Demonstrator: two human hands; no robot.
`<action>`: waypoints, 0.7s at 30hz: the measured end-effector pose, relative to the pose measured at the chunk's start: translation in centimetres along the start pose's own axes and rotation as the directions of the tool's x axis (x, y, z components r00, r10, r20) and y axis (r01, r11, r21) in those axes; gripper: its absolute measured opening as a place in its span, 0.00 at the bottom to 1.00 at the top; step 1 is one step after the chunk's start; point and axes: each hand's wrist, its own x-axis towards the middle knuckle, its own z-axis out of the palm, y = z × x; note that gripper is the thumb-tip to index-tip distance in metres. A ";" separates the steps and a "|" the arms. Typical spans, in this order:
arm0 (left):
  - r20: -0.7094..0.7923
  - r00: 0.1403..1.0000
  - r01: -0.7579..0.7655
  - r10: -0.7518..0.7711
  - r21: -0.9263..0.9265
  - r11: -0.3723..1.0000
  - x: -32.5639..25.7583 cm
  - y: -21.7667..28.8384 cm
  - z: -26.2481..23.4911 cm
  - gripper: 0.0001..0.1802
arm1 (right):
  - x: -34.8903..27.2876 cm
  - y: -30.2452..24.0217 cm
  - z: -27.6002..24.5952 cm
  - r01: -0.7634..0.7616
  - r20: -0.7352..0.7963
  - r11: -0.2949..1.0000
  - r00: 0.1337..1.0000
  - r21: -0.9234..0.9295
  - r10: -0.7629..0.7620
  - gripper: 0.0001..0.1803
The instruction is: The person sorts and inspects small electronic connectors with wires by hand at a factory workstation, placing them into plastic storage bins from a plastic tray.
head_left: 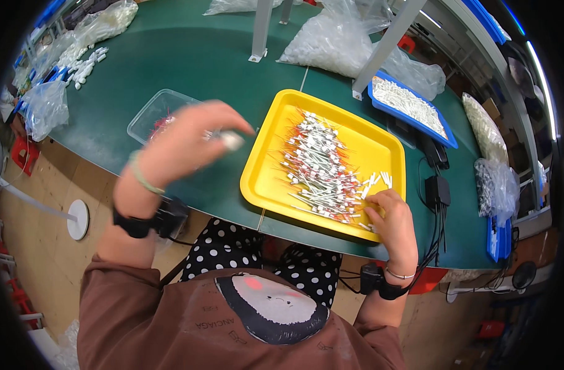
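Observation:
My left hand (186,142) is raised between a clear plastic box (135,127) and a yellow tray (398,161). It is smeared by motion. A small white thing (232,140) shows at its thumb tip; whether it is held or worn I cannot tell. My right hand (393,222) reaches over the tray's near right corner, thumb and forefinger curved and slightly apart. Its fingertips are beside loose white sleeves (385,179). In the tray lies a long heap of thin wired parts (319,163) with white ends and orange-red leads. The clear box holds some red-leaded pieces, partly hidden by my left hand.
A blue tray (411,111) of white sleeves stands behind the yellow one, beside a grey metal post (390,43). Bags of white parts (331,40) lie at the back. More white pieces (87,66) are far left. Black cables (439,216) run down the right side.

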 end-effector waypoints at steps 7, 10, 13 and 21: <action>0.292 0.951 -0.136 0.104 0.091 0.987 2.4 2.2 8.9 0.11 | -0.4 -1.0 -0.7 -0.016 0.001 0.999 1.000 0.036 0.016 0.14; 0.299 0.952 -0.096 0.062 0.100 0.990 3.0 2.6 9.0 0.08 | -0.7 0.4 -0.8 -0.122 0.014 0.992 0.992 -0.010 0.122 0.15; 0.298 0.951 -0.120 0.079 0.122 0.985 3.0 2.6 9.4 0.07 | -0.9 1.0 -1.6 -0.167 0.083 0.982 0.984 0.091 0.159 0.16; 0.294 0.946 -0.156 0.138 0.040 0.987 2.8 2.9 10.9 0.08 | -0.5 1.1 -1.8 -0.052 0.159 0.993 0.987 0.106 0.035 0.14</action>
